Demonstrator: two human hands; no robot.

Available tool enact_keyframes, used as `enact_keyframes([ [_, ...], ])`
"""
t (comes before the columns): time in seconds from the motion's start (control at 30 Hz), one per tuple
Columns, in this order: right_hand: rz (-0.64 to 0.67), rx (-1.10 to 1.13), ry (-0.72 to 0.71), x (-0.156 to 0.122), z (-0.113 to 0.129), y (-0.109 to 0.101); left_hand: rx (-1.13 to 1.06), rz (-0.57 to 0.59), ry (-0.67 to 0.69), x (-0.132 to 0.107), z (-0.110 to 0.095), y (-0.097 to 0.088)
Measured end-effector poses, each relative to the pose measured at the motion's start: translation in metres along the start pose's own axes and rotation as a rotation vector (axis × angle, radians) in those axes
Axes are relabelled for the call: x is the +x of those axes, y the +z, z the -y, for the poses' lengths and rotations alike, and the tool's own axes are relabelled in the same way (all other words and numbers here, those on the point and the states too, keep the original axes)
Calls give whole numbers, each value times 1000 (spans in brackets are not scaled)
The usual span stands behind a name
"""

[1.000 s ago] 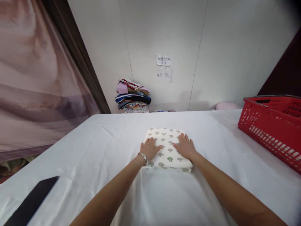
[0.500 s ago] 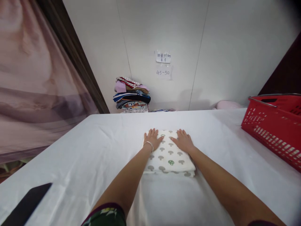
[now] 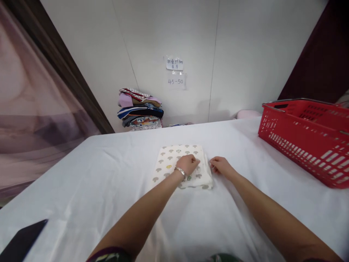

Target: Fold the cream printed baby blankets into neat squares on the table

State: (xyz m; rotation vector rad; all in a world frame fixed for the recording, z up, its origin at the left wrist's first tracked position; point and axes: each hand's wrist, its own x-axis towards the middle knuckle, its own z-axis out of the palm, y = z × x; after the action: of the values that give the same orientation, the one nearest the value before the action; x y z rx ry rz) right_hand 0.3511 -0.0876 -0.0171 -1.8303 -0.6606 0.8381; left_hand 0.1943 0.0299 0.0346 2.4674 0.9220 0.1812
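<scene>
A folded white cloth (image 3: 163,160) printed with grey, green and yellow mushrooms lies flat on the white-covered table. My left hand (image 3: 187,163), a silver bracelet at its wrist, is over the right part of this cloth with its fingers curled together. Just off the cloth's right edge, my right hand (image 3: 219,165) is closed too, thumb and fingertips pressed together and pointing at the edge. Whether either hand pinches anything, such as a bit of the cloth, cannot be made out.
To the right stands a red plastic basket (image 3: 294,134) on the white tablecloth (image 3: 109,189). A flat dark object (image 3: 24,238) lies at the near left. Behind the table's far edge rises a stack of folded fabrics (image 3: 140,111) against the wall.
Both hands were spread flat on the cloth's far part; they have come nearer and to the right edge, fingers now curled. More of the cloth's left side shows. The view has turned slightly right.
</scene>
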Motion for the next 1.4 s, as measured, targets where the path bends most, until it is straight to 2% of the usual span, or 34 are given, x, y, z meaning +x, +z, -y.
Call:
enact_keyframes([
  [0.1,79,22,37,-8,-2,4,57,93,-67,4,-28,12],
  [0.23,114,68,46,-10,-2,7,156,147,-165,12,-42,16],
  [0.6,136,131,-20,-11,2,8,-24,221,-167,23,-25,16],
  [0.87,141,179,15,-11,7,11,-124,234,-182,22,-22,21],
  [1.0,176,160,32,-13,5,9,-91,236,-179,22,-27,22],
  [1.2,178,175,6,-11,2,10,174,133,-90,22,-36,24],
  [1.4,191,138,-2,-10,4,9,146,110,-32,9,-39,27],
])
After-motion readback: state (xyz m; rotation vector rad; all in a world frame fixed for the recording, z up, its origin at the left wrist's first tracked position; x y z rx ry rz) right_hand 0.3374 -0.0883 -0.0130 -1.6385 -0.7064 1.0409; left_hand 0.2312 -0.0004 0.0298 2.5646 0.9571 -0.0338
